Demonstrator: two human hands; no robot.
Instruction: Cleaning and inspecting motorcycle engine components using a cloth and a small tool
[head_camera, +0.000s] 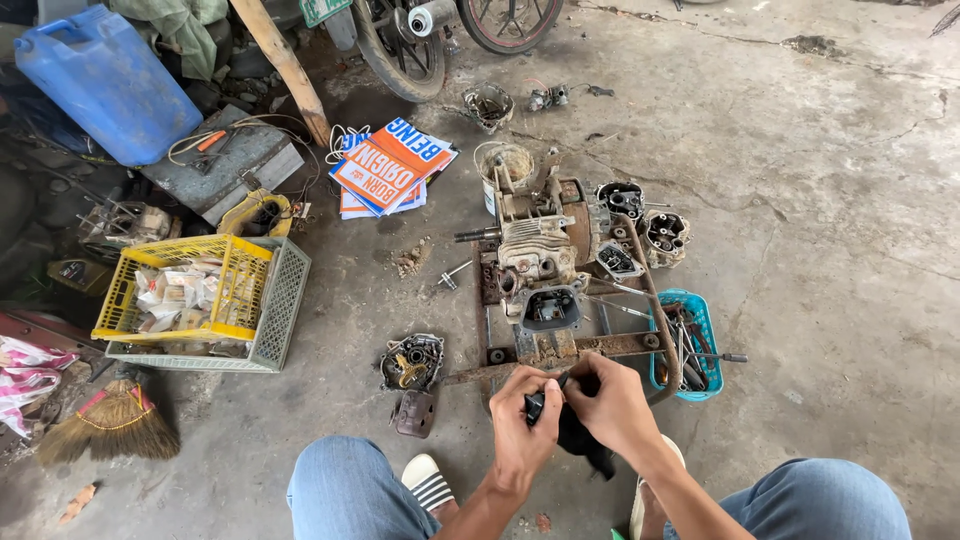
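My left hand (522, 420) and my right hand (612, 405) meet low in the middle of the head view, both closed around a small dark part wrapped in a black cloth (578, 437). Just beyond them a dismantled small engine (535, 262) sits on a rusty metal frame (560, 350). Loose engine housings (640, 232) lie to its right. A gear cover (411, 362) and a small brown cap (414, 413) lie on the concrete left of my hands. My knees in blue jeans frame the bottom edge.
A teal basket of tools (697, 345) stands right of the frame. A yellow crate in a grey crate (215, 300), a broom (110, 425), a blue jerrycan (105, 80), orange-and-blue cards (392, 165) and a motorcycle wheel (400, 50) lie left and far.
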